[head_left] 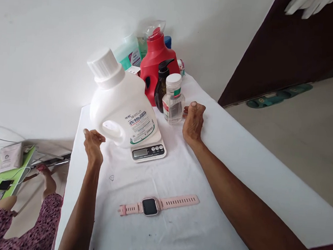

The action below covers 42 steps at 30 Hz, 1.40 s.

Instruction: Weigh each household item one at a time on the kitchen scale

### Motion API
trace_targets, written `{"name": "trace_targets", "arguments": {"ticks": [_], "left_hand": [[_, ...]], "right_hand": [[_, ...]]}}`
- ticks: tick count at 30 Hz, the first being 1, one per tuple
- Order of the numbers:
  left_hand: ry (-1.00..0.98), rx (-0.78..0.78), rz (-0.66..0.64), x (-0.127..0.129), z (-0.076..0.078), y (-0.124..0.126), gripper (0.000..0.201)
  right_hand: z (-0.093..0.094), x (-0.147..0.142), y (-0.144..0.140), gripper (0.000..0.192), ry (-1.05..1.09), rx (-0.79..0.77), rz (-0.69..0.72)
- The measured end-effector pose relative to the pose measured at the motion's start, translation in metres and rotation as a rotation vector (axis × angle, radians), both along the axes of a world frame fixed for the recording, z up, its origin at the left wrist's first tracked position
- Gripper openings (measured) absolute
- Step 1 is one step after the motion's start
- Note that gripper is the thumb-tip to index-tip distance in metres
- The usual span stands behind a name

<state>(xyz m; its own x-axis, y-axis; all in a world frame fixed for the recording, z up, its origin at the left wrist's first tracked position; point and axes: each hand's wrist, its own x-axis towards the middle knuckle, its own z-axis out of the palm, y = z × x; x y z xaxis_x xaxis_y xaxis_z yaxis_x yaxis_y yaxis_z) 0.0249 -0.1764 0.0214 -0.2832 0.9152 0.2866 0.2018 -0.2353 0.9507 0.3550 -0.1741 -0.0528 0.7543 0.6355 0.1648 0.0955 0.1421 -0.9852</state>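
Note:
A large white jug (119, 97) with a ribbed white cap and a printed label stands over a small kitchen scale (149, 153); its base hides most of the scale's platform. Just left of the jug's handle is my left hand (94, 146), fingers loosely bent toward the jug and nothing held. My right hand (194, 121) is beside a clear bottle (173, 104) with a white lid, thumb up and fingers partly hidden; it appears to hold nothing. A pink-strapped smartwatch (150, 206) lies flat in front of the scale.
Behind the clear bottle stand a dark pump bottle (161, 87), a red jug (157, 58) and a green-tinted bottle (128, 53) against the wall. White cloth covers the table (233, 158). At lower left, a person in patterned clothing (41, 223) is near a green table (24, 169).

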Motion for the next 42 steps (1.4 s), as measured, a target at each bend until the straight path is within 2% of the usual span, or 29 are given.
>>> {"name": "trace_targets", "arguments": {"ticks": [3, 5, 12, 18, 24, 27, 31, 33, 36, 39, 42], "left_hand": [[0.090, -0.120, 0.029, -0.016, -0.034, -0.007, 0.062], [0.169, -0.122, 0.015, -0.019, -0.044, -0.011, 0.056], [0.291, -0.132, -0.034, -0.016, -0.040, -0.011, 0.045], [0.340, -0.143, -0.034, -0.020, -0.044, -0.010, 0.040], [0.298, -0.152, -0.029, -0.019, -0.043, -0.011, 0.046], [0.193, -0.106, -0.064, -0.015, -0.034, -0.013, 0.053], [0.143, 0.092, -0.121, 0.004, -0.004, -0.015, 0.058], [0.126, 0.172, -0.163, 0.019, 0.014, -0.015, 0.061], [0.091, 0.239, -0.203, 0.041, 0.038, -0.014, 0.064], [0.020, 0.247, -0.185, 0.063, 0.055, -0.015, 0.056], [-0.134, 0.217, -0.144, 0.082, 0.068, -0.018, 0.052]], "right_hand": [[0.001, 0.000, -0.001, 0.074, 0.000, -0.010, -0.001], [0.002, 0.000, -0.001, 0.073, -0.003, -0.010, 0.000], [0.005, -0.002, -0.001, 0.074, -0.025, 0.004, -0.020], [0.002, 0.000, 0.001, 0.077, -0.031, -0.005, -0.005], [-0.001, -0.001, -0.001, 0.077, -0.007, 0.005, 0.005], [-0.002, 0.001, 0.003, 0.075, 0.061, 0.002, 0.004], [0.004, 0.011, 0.000, 0.075, 0.261, -0.024, 0.062], [0.009, 0.017, -0.015, 0.073, 0.265, -0.016, 0.085], [0.012, 0.026, -0.053, 0.068, 0.158, -0.033, 0.113], [0.009, 0.033, -0.088, 0.064, 0.072, -0.057, 0.123], [0.006, 0.038, -0.104, 0.062, 0.020, -0.026, 0.103]]}}
